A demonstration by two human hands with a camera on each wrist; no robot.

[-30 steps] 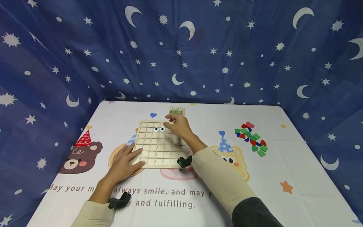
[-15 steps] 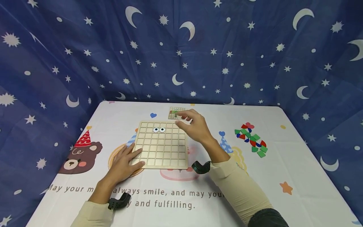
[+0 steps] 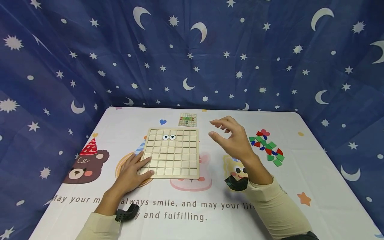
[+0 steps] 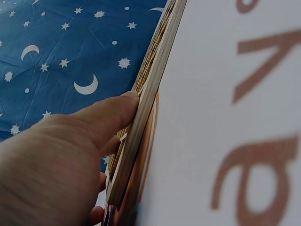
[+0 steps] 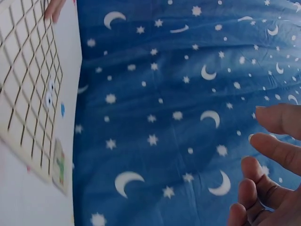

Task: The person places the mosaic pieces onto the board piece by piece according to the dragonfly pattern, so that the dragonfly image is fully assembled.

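A wooden grid board (image 3: 176, 159) lies on the table, two round eye pieces (image 3: 169, 137) side by side in its upper cells. My left hand (image 3: 132, 171) rests on the board's left edge with fingers spread. In the left wrist view its thumb touches the wooden rim (image 4: 146, 99). Above the table to the right of the board, my right hand (image 3: 231, 138) hovers with relaxed fingers and nothing between them. Behind the board lies a small pattern card (image 3: 188, 120) showing a green and red figure with eyes.
A loose cluster of green, red and blue pieces (image 3: 266, 146) lies at the right of the table. The white tablecloth (image 3: 150, 230) bears printed animals and lettering. A dark blue curtain (image 3: 192, 50) with moons and stars hangs behind the table.
My right hand has moved from over the board's upper part to the right, past the card and toward the coloured pieces. The left hand has stayed on the board.
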